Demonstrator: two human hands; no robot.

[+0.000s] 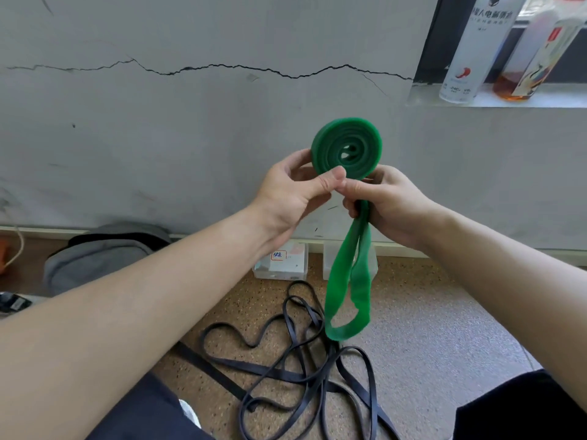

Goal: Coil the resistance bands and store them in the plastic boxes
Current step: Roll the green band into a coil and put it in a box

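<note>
My left hand (292, 188) is closed on the coil (346, 149) of the green band. The thumb presses across its lower rim and the fingers curl behind it, so the wound turns cannot spring open. My right hand (387, 201), touching the left just below the coil, is clamped round the loose tail (349, 290) with the thumb on top; that grip keeps the strap flat and taut where it meets the roll. The coil stands on edge in the air, its face toward me, in front of the wall (190, 138). The tail hangs straight down from the coil as a doubled loop; whether its end touches the floor (444, 312) I cannot tell. A good stretch is left to wind, so I judge the coiling past halfway. Below the coil, at the foot of the wall, sit a labelled plastic box (286, 265) and a clear box (328, 265) partly behind the tail, close by for the finished roll. Farther below the coil the black bands (301, 360) lie in a loose tangle, not yet coiled. Well to the lower left of the coil lies a grey bag (98, 255); up to its right, bottles (470, 49) stand on a ledge
</note>
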